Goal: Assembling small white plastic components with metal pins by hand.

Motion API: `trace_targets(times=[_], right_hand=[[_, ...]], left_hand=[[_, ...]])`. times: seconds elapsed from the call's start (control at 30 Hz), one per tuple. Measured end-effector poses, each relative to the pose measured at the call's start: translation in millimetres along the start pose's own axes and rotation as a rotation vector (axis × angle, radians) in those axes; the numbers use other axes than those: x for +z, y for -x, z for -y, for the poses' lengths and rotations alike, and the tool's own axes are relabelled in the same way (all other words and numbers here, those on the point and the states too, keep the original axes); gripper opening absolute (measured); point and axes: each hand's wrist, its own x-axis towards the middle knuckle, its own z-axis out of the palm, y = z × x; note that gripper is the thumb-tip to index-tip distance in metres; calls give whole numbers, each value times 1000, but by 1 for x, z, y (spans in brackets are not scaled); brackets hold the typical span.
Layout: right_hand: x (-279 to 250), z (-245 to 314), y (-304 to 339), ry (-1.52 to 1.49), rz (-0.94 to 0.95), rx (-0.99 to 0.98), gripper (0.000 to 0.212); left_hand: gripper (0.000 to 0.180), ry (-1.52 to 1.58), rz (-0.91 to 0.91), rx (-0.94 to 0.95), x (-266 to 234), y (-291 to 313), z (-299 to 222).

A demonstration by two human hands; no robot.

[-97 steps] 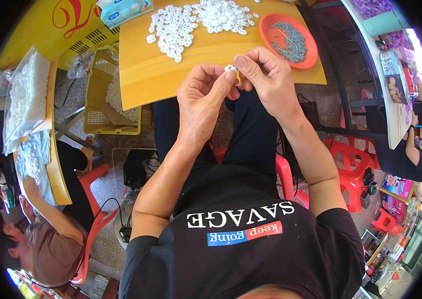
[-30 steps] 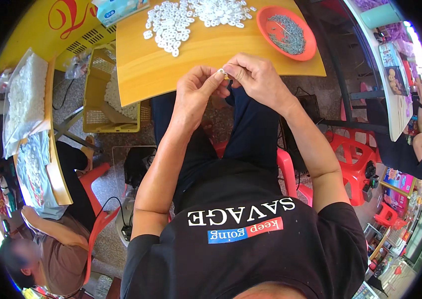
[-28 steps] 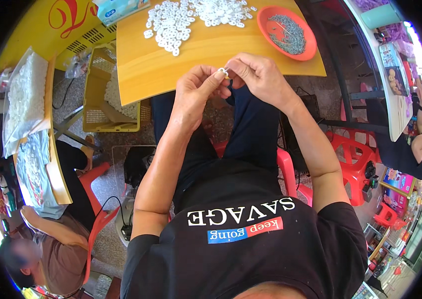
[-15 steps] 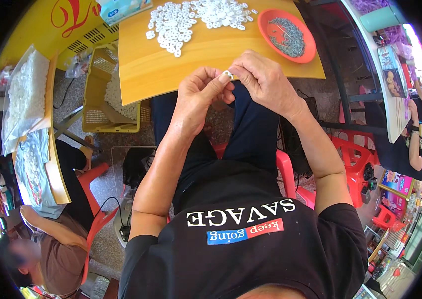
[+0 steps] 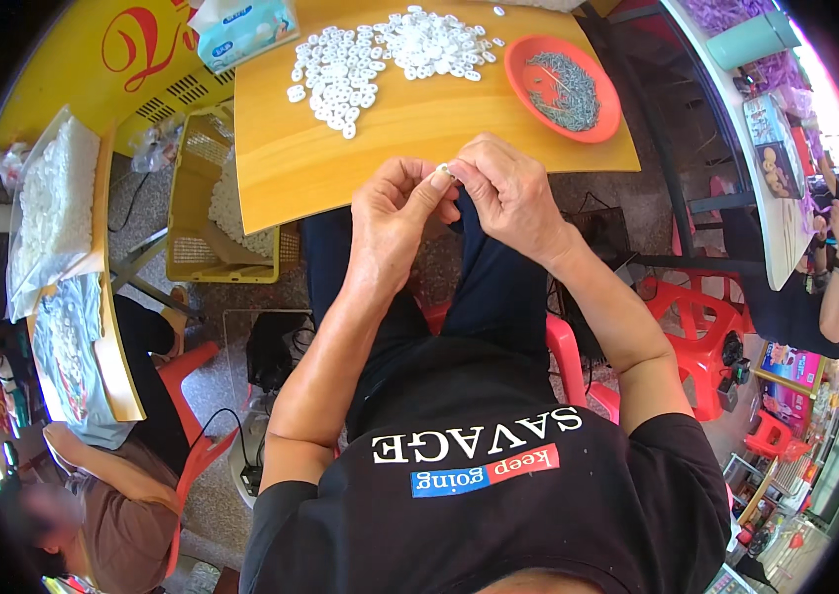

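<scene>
Just beyond the near edge of the yellow table (image 5: 281,168), both my hands meet over my lap. My left hand (image 5: 388,213) pinches a small white plastic piece (image 5: 444,170) between thumb and forefinger, its other fingers curled. Thumb and forefinger of my right hand (image 5: 516,203) press together against that piece; whatever they grip is too small to make out. Two heaps of white oval pieces with holes lie on the table, a left heap (image 5: 335,74) and a right heap (image 5: 436,45). To their right, a red-orange bowl (image 5: 609,99) holds thin grey metal pins (image 5: 566,91).
A tissue pack (image 5: 246,35) stands at the table's far left corner. Left of the table is a yellow crate (image 5: 226,269) with white pieces. Farther left, a clear bag (image 5: 58,198) lies on another table near a seated person (image 5: 127,505). Red chairs (image 5: 701,327) stand at right.
The head view has shifted, so the table and my hands sit lower in the picture. My hands stay together at the white piece, with the right fingertips now covering more of it.
</scene>
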Motion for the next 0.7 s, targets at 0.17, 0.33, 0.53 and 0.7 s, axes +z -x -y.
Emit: trace_targets(times=[0.17,0.33,0.53,0.7], right_hand=[[-12,-4,-11,-121,150,88,13],[-15,0,-12,-90,174,33,11],[-1,-14,-2,49,124,-74,11],[-8,-18,2,-143,207,320,14]], left_hand=[[17,-30,113,-50,-6,-5,-7],[16,-27,91,-58,-2,1,-8],[13,55,17,-57,4,-5,11],[13,76,18,-74,1,-11,20]])
